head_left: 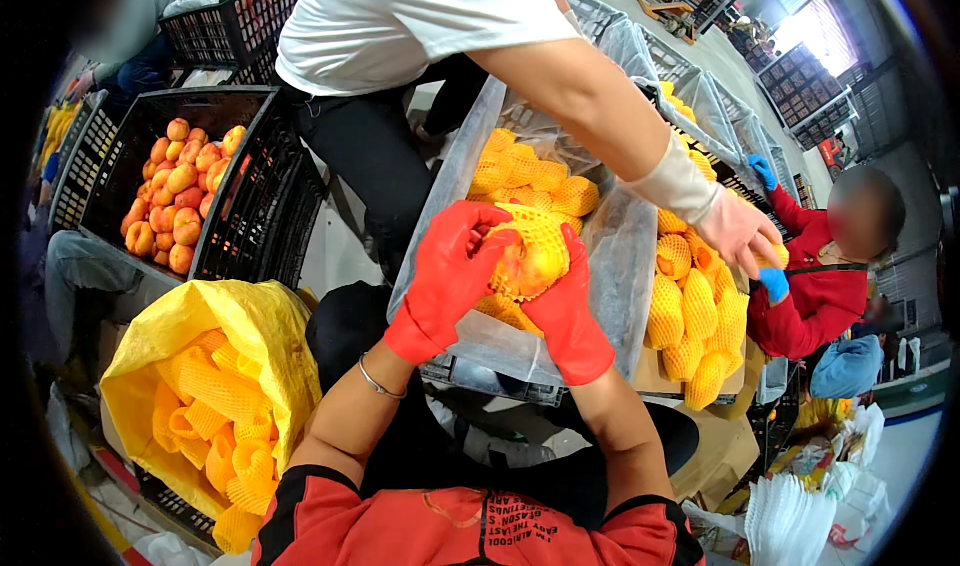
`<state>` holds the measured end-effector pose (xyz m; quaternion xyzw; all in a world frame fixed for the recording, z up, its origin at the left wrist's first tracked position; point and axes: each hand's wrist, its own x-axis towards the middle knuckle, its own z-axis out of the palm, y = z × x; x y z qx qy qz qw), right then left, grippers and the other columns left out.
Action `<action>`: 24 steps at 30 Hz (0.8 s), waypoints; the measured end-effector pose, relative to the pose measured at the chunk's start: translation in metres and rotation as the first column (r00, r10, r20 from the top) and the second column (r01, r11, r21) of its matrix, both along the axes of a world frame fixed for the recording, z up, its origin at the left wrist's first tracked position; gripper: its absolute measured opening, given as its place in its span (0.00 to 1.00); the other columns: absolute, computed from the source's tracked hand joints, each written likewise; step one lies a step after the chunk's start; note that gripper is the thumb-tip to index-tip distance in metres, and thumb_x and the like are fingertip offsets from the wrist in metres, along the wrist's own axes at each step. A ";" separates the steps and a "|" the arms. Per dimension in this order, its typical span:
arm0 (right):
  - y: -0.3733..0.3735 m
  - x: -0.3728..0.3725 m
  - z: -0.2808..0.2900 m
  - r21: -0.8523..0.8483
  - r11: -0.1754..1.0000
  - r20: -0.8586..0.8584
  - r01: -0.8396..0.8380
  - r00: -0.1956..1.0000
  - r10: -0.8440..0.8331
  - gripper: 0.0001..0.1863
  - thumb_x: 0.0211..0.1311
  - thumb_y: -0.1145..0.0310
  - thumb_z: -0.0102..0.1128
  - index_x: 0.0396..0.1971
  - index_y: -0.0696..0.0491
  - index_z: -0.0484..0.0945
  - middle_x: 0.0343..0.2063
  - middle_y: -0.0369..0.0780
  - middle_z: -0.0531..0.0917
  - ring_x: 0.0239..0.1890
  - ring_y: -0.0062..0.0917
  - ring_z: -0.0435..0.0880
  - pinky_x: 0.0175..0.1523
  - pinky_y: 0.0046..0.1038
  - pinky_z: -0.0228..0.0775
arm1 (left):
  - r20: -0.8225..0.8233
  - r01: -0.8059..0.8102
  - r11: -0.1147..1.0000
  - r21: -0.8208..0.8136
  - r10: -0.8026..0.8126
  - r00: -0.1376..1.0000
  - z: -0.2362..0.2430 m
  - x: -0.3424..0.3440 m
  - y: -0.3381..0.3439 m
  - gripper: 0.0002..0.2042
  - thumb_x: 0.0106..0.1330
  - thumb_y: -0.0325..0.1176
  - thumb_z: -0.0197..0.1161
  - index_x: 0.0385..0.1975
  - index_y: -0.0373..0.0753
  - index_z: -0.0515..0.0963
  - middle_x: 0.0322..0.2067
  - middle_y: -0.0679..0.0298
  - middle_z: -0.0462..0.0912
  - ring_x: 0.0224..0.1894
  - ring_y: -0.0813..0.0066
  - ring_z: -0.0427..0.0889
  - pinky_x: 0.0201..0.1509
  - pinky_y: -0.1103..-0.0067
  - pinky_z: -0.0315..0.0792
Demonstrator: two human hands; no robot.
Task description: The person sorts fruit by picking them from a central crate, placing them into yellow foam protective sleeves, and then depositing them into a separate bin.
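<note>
Over a liner-covered crate [425, 246], both my hands hold a peach [528, 264] partly covered by a yellow foam net [522, 220]. My left hand [448, 274], in a red rubber glove, closes its fingertips on the net at the peach's upper left. In a matching glove, my right hand [572, 318] cups the fruit from the right and below, thumb up along its side. Several net-wrapped fruits [520, 166] lie in the crate beneath and beyond my hands. My fingertips partly hide the net's edge.
On the left stand a yellow sack [270, 316] of foam nets [215, 396] and a black crate [265, 166] of bare peaches [180, 181]. A co-worker's gloved hand [735, 231] reaches across to wrapped fruits [700, 311] on the right. Another person in red [825, 311] is beyond.
</note>
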<state>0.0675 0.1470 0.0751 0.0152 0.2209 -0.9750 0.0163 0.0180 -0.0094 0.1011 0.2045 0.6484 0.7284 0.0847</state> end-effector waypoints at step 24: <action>0.001 0.003 -0.016 0.114 0.993 0.030 0.001 1.000 -0.005 0.28 0.77 0.53 0.40 0.64 0.59 0.67 0.59 0.47 0.77 0.61 0.37 0.78 0.68 0.39 0.67 | -0.199 0.076 0.961 -0.266 -0.132 0.971 -0.030 -0.020 -0.003 0.29 0.53 0.32 0.67 0.59 0.40 0.71 0.56 0.56 0.73 0.58 0.59 0.72 0.63 0.69 0.67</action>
